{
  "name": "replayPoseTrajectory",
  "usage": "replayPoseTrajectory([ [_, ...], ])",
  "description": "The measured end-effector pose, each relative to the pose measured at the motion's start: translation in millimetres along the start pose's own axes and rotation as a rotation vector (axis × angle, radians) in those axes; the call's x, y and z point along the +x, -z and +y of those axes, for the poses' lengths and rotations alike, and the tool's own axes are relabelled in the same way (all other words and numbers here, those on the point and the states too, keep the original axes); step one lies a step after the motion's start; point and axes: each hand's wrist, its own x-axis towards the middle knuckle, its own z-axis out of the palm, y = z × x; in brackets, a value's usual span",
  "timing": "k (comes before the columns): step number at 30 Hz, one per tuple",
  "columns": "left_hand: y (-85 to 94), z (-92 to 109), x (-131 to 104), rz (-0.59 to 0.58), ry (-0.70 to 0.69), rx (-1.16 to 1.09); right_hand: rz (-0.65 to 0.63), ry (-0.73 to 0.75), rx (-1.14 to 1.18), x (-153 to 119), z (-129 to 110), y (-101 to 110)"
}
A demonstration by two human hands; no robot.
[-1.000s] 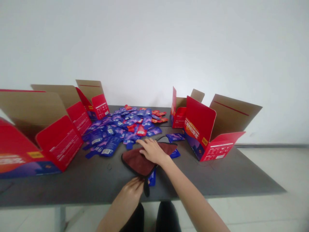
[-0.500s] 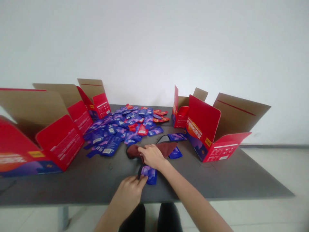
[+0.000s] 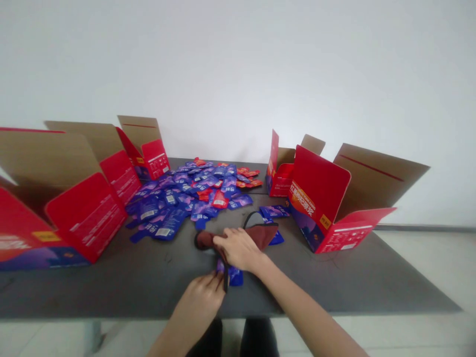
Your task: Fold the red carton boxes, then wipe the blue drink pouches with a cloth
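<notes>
My right hand point(image 3: 238, 248) grips a maroon cloth piece point(image 3: 263, 234) with grey lining and black edging, bunched on the table. One end of the cloth spreads out to the right of the hand, the other curls to its left. Closer to the table's front edge, my left hand point(image 3: 206, 293) has its fingers closed at a blue-purple pouch point(image 3: 235, 276), which lies partly beneath the cloth. A black cloth edge crosses over the left fingertips, so their exact hold is partly hidden. Another blue pouch point(image 3: 275, 239) shows under the cloth's right end.
Beyond my hands is a heap of blue and red pouches point(image 3: 186, 191). Open red cartons stand at left point(image 3: 87, 218) and right point(image 3: 316, 203), flaps up. A blue pouch point(image 3: 275, 211) lies by the right carton. The grey table point(image 3: 148, 282) has a near edge.
The cloth's black edge has swung over the pouch and left fingertips, covering more of the pouch. Both hands sit slightly lower in view. The right hand still grips the cloth.
</notes>
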Motion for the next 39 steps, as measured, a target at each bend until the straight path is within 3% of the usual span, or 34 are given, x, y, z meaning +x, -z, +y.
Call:
replayPoseTrajectory([
  [3, -1.9, -3, 1, 0.032, 0.003, -0.020, 0.014, -0.133, 0.005, 32, 17, 3],
  [6, -4.0, -4, 2, 0.044, 0.044, -0.042, 0.056, -0.152, 0.028, 38, 19, 21],
  [9, -4.8, -2, 3, 0.051, 0.056, -0.044, 0.130, -0.094, 0.081, 11, 4, 45],
  [11, -4.6, -1, 2, 0.018, 0.061, -0.026, 0.165, 0.061, 0.192, -17, -10, 52],
  [13, -4.3, 0, 1, -0.024, 0.078, -0.005, 0.115, 0.175, 0.244, -39, -21, 48],
  [16, -4.3, 1, 0, -0.037, 0.066, -0.007, 0.038, 0.194, 0.173, -49, -25, 26],
  [22, -4.1, -2, 3, 0.021, 0.018, -0.012, 0.009, 0.083, 0.053, -4, 1, -1],
  [26, -3.7, -4, 5, 0.035, 0.010, -0.021, 0.022, -0.097, 0.067, 34, 23, 3],
  [28, -3.8, -4, 5, 0.027, 0.040, -0.043, 0.056, -0.127, 0.074, 41, 26, 13],
  [32, -5.4, -4, 4, 0.051, 0.064, -0.096, 0.161, -0.082, 0.105, 13, 9, 38],
  [34, -6.8, -5, 3, 0.077, 0.046, -0.121, 0.191, 0.044, 0.127, -11, -4, 43],
  [37, -9.1, -5, 4, 0.037, 0.053, -0.103, 0.058, 0.217, 0.066, -37, -16, 31],
  [39, -10.6, -5, 5, -0.010, 0.057, -0.072, -0.020, 0.249, 0.024, -38, -17, 18],
])
